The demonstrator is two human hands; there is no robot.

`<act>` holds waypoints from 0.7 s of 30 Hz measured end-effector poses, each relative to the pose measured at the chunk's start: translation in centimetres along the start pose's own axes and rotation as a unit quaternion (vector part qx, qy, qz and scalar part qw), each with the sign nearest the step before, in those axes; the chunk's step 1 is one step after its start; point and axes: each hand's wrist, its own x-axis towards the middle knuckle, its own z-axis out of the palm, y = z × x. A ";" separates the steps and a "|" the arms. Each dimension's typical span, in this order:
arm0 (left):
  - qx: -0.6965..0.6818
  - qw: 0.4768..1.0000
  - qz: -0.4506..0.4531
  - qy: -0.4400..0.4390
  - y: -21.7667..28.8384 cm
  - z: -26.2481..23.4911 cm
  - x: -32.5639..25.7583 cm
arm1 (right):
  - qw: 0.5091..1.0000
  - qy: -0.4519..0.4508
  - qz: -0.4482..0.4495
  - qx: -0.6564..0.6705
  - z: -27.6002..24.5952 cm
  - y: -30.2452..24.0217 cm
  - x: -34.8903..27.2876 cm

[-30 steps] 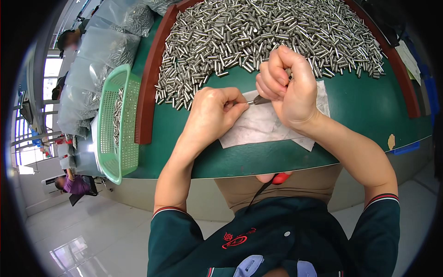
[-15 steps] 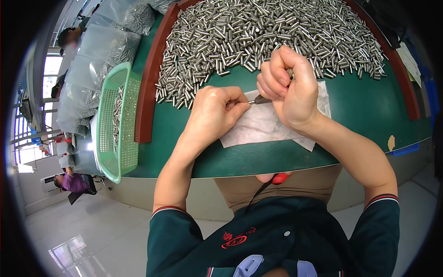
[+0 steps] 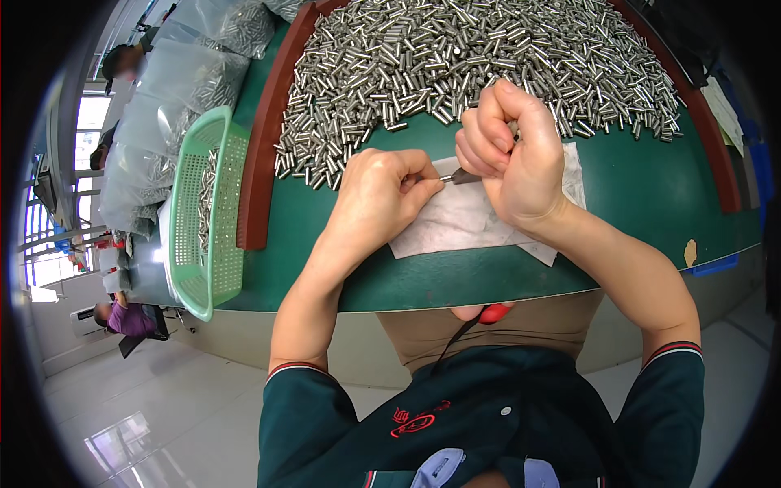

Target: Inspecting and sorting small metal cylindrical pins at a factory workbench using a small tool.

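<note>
My left hand (image 3: 378, 195) is closed in a pinch on a small metal pin (image 3: 445, 179), most of which its fingers hide. To its right, my right hand (image 3: 525, 167) makes a fist around a dark tapered hand tool (image 3: 464, 176). The tool's narrow end points left and meets the pin's end or sits right beside it; I cannot tell which. Both hands hover over a whitish, stained cloth (image 3: 455, 220) on the green tabletop (image 3: 317, 236). Beyond them spreads a big pile of short shiny metal pins (image 3: 455, 61).
Dark red rails (image 3: 259, 179) border the pile. On the left stands a light green plastic basket (image 3: 224, 244) holding metal pins, with clear bags of pins (image 3: 154, 122) behind it. A beige scrap (image 3: 691, 252) lies near the right front edge. People sit farther off at left.
Both hands keep their grips and have barely shifted, the right one slightly to the right. The pin and the tool's end stay together between them.
</note>
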 end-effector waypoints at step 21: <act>0.011 0.999 0.046 0.009 0.1 0.4 0.3 | 0.989 -0.011 -0.045 -0.138 1.1 0.6 0.1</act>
